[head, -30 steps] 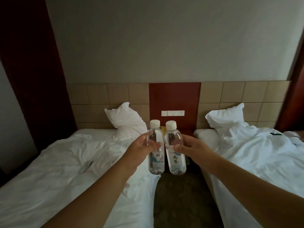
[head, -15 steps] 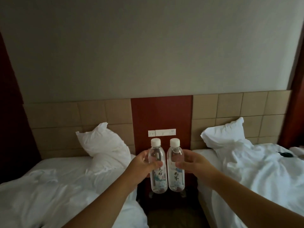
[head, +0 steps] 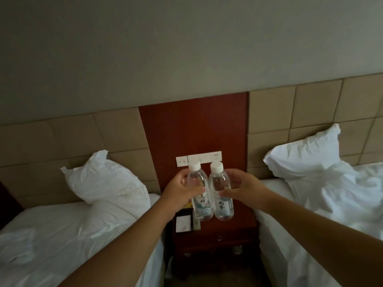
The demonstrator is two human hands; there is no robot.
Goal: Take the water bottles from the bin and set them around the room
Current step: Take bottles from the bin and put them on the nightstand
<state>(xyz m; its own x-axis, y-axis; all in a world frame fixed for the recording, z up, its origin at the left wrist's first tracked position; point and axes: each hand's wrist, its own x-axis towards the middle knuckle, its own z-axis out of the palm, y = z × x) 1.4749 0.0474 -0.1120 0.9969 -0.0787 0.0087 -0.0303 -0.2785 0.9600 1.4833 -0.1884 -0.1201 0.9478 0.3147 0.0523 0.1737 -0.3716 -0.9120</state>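
Two clear water bottles with white caps stand upright side by side in the air. My left hand [head: 179, 193] grips the left bottle [head: 199, 195] round its middle. My right hand [head: 242, 188] grips the right bottle [head: 221, 197] the same way. Both bottles hang just above the top of a red-brown wooden nightstand [head: 230, 226] between two beds. The bin is out of view.
A white card [head: 183, 223] and a remote control [head: 196, 223] lie on the nightstand's left part. A white switch and socket panel [head: 205, 158] sits on the red wall panel behind. Unmade white beds with pillows [head: 103, 179] [head: 304, 154] flank the nightstand.
I have come closer to the wall; the nightstand top has come into view below the bottles. Both hands still hold their bottles together.
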